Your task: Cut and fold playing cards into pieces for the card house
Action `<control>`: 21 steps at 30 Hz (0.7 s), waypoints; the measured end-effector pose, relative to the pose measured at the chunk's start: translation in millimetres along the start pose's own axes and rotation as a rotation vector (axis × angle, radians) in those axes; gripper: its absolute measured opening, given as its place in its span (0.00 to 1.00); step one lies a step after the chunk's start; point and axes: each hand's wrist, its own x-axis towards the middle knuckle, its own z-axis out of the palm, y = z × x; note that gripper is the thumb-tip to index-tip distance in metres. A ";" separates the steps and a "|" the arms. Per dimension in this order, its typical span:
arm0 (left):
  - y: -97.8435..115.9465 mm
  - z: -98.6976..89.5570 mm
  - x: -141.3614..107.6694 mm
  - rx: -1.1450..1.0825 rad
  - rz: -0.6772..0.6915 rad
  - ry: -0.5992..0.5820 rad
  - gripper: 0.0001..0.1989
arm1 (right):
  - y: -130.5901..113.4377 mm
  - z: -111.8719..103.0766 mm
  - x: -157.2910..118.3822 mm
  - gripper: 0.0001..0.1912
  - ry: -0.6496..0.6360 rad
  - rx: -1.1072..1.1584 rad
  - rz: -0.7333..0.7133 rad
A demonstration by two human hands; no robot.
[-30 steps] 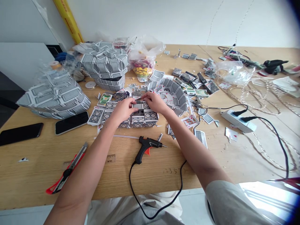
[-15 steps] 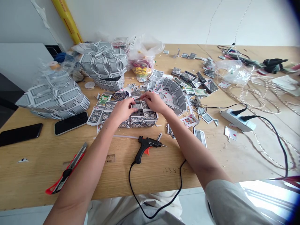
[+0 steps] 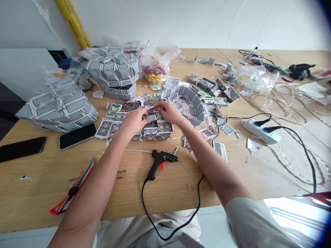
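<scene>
- At the lower centre of the frame, a black cord (image 3: 170, 240) loops down over the near edge of the table (image 3: 160, 196).
- At the lower left, a red and black knife (image 3: 74, 189) lies slantwise beside the left forearm.
- Just below centre, a black glue gun (image 3: 160, 162) with an orange trigger lies on its side, nozzle pointing right.
- At the left edge, two phones (image 3: 23, 148) (image 3: 77, 136) lie near each other, screens dark.
- At the centre, beyond the glue gun, sits the box (image 3: 157, 132), covered in patterned cards.
- The left hand (image 3: 136, 120) is on top of the box, thumb and forefinger slightly apart; whether they pinch anything, I cannot tell.
- The right hand (image 3: 168, 112) reaches the box's far top edge, fingers bent downward; their tips are partly hidden, so their grip is unclear.
- Right of centre, a white power strip (image 3: 261, 132) holds two black plugs.
- Just beyond the right hand is a round card tray (image 3: 198, 103) with loose cards inside.
- At the upper left stand two bulky card models (image 3: 62, 110) (image 3: 113, 70).
- Upper centre, a clear bag (image 3: 157, 67) shows yellow and red contents.
- At the top left leans a yellow tube (image 3: 72, 24).
</scene>
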 end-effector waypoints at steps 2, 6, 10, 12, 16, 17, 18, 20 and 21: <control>0.1 -1.0 -0.4 0.014 -0.008 -0.006 0.10 | -0.4 -0.8 -0.2 0.18 -0.001 -0.004 0.001; -0.6 -1.9 -1.0 0.036 -0.014 0.008 0.10 | -2.3 -1.6 -0.8 0.17 -0.005 -0.010 0.003; 0.2 -2.8 -1.0 0.061 -0.031 -0.002 0.10 | -8.1 -4.0 -2.4 0.17 -0.009 -0.013 0.006; 2.1 -4.2 -1.3 0.087 -0.046 -0.008 0.10 | -13.9 -9.9 -4.7 0.16 -0.001 -0.020 0.004; 7.2 -9.7 -3.3 0.116 -0.076 -0.021 0.10 | -40.0 -36.0 -19.0 0.12 0.115 0.030 -0.082; 8.3 -11.2 -4.0 0.113 -0.084 -0.026 0.10 | -51.0 -44.2 -26.0 0.11 0.158 0.072 -0.130; 9.2 -12.5 -4.7 0.109 -0.087 -0.030 0.11 | -63.6 -52.4 -34.6 0.10 0.197 0.122 -0.177; 10.3 -14.7 -6.1 0.105 -0.077 -0.024 0.12 | -91.7 -68.1 -56.7 0.09 0.248 0.240 -0.277; 10.6 -15.4 -6.7 0.104 -0.063 -0.013 0.12 | -105.3 -75.5 -69.9 0.08 0.270 0.289 -0.304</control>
